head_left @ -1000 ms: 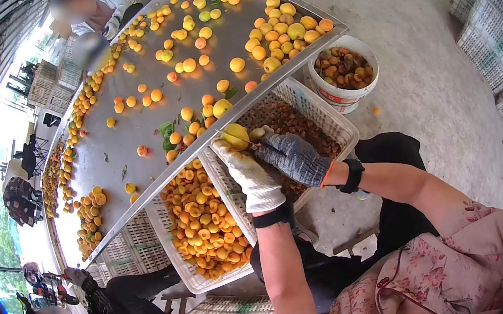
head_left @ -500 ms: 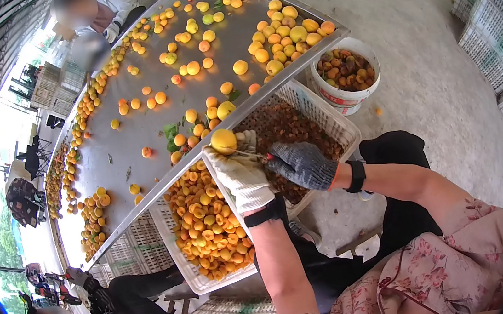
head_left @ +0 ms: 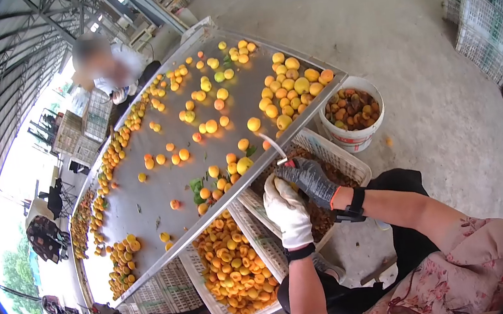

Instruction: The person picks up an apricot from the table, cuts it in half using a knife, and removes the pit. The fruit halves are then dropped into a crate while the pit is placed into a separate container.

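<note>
While halved fruit (head_left: 235, 272) fills a white crate (head_left: 200, 284), plenty of whole fruit (head_left: 302, 85) dots the metal tabletop (head_left: 149, 199), suggesting work underway but unfinished. At the tabletop's near edge, the gloved right hand (head_left: 313, 180) grips a thin curved blade (head_left: 278, 149), its long axis slanting up-left in view, tip away from the wearer. The left hand (head_left: 287, 212) curls just beside; its grip is hidden.

No text can be read, the red marking (head_left: 360, 141) on the white bucket (head_left: 346, 134) being too small
</note>
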Demonstrator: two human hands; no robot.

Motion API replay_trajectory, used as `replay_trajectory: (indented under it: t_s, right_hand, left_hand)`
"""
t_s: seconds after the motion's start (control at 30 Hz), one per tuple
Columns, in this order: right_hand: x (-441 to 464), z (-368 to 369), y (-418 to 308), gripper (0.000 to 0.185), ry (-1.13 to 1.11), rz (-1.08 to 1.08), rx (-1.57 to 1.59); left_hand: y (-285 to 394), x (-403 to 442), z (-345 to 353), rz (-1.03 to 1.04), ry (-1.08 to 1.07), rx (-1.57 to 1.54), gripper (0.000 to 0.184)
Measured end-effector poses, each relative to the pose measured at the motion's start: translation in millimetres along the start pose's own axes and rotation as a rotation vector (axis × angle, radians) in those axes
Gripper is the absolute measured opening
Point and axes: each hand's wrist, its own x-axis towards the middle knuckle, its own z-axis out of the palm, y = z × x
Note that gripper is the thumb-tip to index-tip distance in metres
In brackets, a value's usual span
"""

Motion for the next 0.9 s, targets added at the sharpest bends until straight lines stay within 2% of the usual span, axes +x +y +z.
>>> replay_trajectory:
  t_s: [0.03, 0.07, 0.1, 0.13, 0.17, 0.2, 0.27, 0.3, 0.33, 0.37, 0.4, 0.47, 0.53, 0.6, 0.63, 0.7, 0.73, 0.8, 0.83, 0.9]
  right_hand:
    - [2.7, 1.5, 1.4, 0.028, 0.008, -0.018, -0.026]
    - [6.8, 3.0, 4.5, 0.039, 0.018, -0.038, -0.052]
    - [13.7, 4.3, 5.0, 0.042, 0.021, -0.035, -0.17]
    - [13.6, 2.9, 7.1, 0.041, 0.047, -0.05, -0.241]
    - [8.5, 5.0, -0.9, 0.04, 0.077, -0.145, -0.29]
    - [4.6, 8.2, -5.6, 0.039, 0.107, -0.239, -0.338]
    - [0.1, 9.7, -13.8, 0.036, 0.092, -0.246, -0.35]
    - [-2.8, 11.3, -19.8, 0.036, 0.086, -0.218, -0.511]
    - [-4.3, 13.3, -22.1, 0.036, 0.078, -0.188, -0.672]
    - [-2.7, 15.1, -20.7, 0.037, 0.064, -0.215, -0.699]
    - [-0.1, 15.7, -20.2, 0.037, 0.053, -0.219, -0.699]
    - [4.2, 19.3, -17.0, 0.037, -0.043, -0.049, -0.38]
    - [6.8, 23.3, -11.6, 0.033, -0.112, 0.118, 0.021]
    - [9.6, 23.7, -4.4, 0.03, -0.082, -0.03, -0.147]
    - [12.5, 24.8, 3.8, 0.03, -0.086, -0.027, -0.148]
    - [13.3, 33.0, 6.3, 0.027, -0.007, -0.147, -0.193]
    - [12.6, 33.8, 7.4, 0.027, -0.014, -0.145, -0.194]
    - [6.9, 31.1, 0.3, 0.024, 0.012, -0.333, -0.416]
    - [3.6, 30.9, -5.4, 0.024, 0.009, -0.33, -0.42]
    - [-0.6, 31.6, -13.0, 0.02, 0.023, -0.428, -0.523]
  left_hand:
    - [1.8, 0.1, 1.5, 0.011, 0.034, -0.011, 0.026]
    - [0.1, -0.9, 2.3, -0.076, 0.004, 0.02, 0.026]
    - [-0.2, -1.9, 3.8, -0.094, 0.032, -0.024, 0.027]
    - [0.7, -1.9, 6.3, -0.11, 0.058, -0.068, 0.027]
    - [14.0, -1.6, 4.4, -0.316, 0.045, -0.207, 0.027]
    - [8.0, -3.3, 7.9, -0.407, 0.055, -0.318, 0.026]
    - [0.9, -6.0, 13.6, -0.501, 0.102, -0.406, 0.04]
    - [-4.5, -5.3, 17.5, -0.491, 0.108, -0.408, 0.04]
    - [-11.2, -4.0, 20.7, -0.573, 0.135, -0.673, 0.039]
    - [-10.1, -1.1, 18.9, -0.652, 0.161, -0.939, 0.039]
    - [-8.1, -1.3, 16.3, -0.649, 0.173, -0.936, 0.039]
    - [8.2, 0.8, 4.1, -0.479, 0.122, -0.41, 0.036]
    - [-1.6, 0.7, -2.0, -0.104, 0.107, 0.195, 0.032]
    - [1.1, -1.2, -0.8, -0.249, 0.086, 0.061, 0.027]
    - [1.5, -2.6, 3.4, -0.252, 0.088, 0.064, 0.027]
    - [-1.8, -2.8, 10.8, -0.633, 0.249, -0.943, 0.026]
    - [-5.9, -3.0, 9.0, -0.635, 0.256, -0.941, 0.026]
    - [-13.0, -4.5, 5.1, -0.481, 0.157, -0.794, 0.026]
    - [-14.1, -4.4, 4.4, -0.486, 0.161, -0.795, 0.026]
    - [-14.4, -1.2, 3.7, -0.715, 0.127, -1.001, 0.033]
